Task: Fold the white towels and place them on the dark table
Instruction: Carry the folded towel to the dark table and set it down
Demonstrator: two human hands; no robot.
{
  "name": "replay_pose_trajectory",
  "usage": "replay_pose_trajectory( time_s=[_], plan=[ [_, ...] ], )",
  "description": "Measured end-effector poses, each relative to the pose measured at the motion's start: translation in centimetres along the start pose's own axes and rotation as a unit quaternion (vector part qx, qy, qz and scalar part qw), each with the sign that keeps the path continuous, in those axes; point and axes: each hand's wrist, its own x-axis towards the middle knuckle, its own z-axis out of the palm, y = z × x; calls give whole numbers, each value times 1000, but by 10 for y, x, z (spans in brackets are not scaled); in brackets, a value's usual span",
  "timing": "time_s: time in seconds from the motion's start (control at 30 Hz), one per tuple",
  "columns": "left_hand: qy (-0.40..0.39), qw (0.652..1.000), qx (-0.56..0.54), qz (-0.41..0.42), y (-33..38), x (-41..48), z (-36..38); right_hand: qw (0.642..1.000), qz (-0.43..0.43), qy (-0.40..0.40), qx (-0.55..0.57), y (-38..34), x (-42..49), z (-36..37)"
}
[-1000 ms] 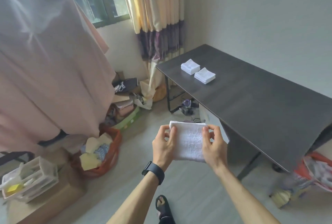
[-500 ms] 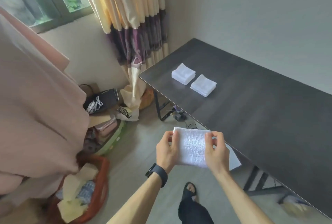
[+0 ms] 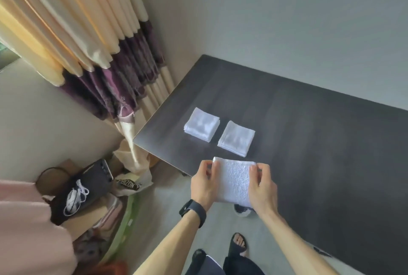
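near the left end of the surface lie a folded towel and a second folded towel, side by side; right of them the top is open up to the wall.

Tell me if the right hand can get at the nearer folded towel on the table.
Probably yes: the nearer folded towel lies just beyond the right hand, with only bare dark table between. But that hand grips the held towel, so it isn't free.

On the floor below the curtain, a slumped cream bag shows a dark band printed "POIZON".
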Motion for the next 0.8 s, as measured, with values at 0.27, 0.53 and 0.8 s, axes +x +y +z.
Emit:
replay_pose_trajectory(
  time_s=[0.27,0.53,0.8],
  plan=[
    [-129,989,70,7,29,145,34,994,74,59,-45,-16,109,39],
    [-237,959,154,23,22,242,70,977,167,88,-98,-5,183,78],
    [-231,942,242,29,1,273,93,963,194,83,-168,17,219,96]
  ],
)
